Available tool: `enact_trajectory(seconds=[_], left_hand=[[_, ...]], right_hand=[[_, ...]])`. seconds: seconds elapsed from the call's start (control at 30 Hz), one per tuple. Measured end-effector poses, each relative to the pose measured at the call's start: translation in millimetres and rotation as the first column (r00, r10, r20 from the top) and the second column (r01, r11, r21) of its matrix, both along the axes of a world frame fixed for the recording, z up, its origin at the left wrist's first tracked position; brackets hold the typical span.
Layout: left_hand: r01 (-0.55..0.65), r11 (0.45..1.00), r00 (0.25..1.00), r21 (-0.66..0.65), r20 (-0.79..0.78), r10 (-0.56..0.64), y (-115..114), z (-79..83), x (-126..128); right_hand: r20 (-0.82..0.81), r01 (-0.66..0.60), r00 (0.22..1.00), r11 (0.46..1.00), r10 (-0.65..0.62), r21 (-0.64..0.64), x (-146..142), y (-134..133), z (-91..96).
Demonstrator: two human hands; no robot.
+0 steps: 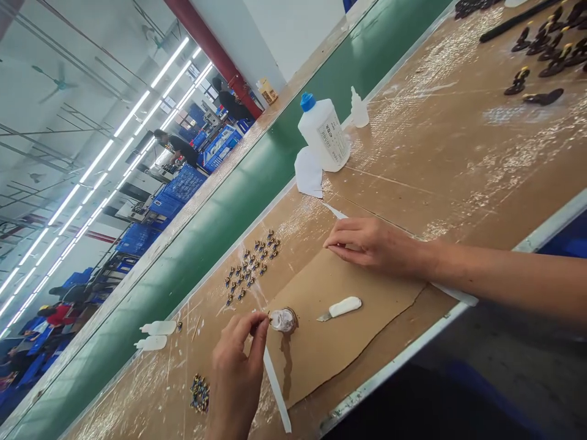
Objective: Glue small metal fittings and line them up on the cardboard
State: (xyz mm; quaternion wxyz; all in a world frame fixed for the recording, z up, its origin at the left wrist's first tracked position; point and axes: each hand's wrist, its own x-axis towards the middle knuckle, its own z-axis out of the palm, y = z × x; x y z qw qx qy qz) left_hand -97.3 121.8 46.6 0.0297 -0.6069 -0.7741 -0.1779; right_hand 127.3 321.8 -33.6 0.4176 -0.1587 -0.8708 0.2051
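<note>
My left hand [241, 363] is closed in a pinch at the side of a small clear jar [283, 320]; whatever lies between the fingertips is too small to make out. The jar stands on a flat cardboard sheet [316, 360] with white strips at its edges. Over the sheet's far right part, my right hand [371, 244] has thumb and fingers pressed together, and I cannot make out anything in them. A small knife [342, 307] with a white-wrapped handle lies between the hands. Several tiny dark blue and yellow pieces [252, 263] are spread out beyond the jar.
A heap of similar pieces [200, 393] lies left of my left hand. Two white squeeze bottles [156, 335] lie farther left. A large white bottle [324, 134] and a dropper bottle [360, 110] stand at the back. Dark brown figures [545, 52] are far right.
</note>
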Motion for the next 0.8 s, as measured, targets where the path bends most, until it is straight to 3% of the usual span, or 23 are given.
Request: enact_trajectory(seconds=[0.37, 0.8], left_hand=[[0.03, 0.991, 0.999, -0.131, -0.041, -0.035, 7, -1.9, -8], [0.088, 0.986, 0.992, -0.141, -0.078, -0.1, 12, -3.2, -8]], right_hand=[[-0.027, 0.002, 1.0, 1.0, -0.002, 0.013, 1, -2, 3.6], [-0.036, -0.007, 0.999, 1.0, 0.007, 0.005, 2, -3, 4.3]])
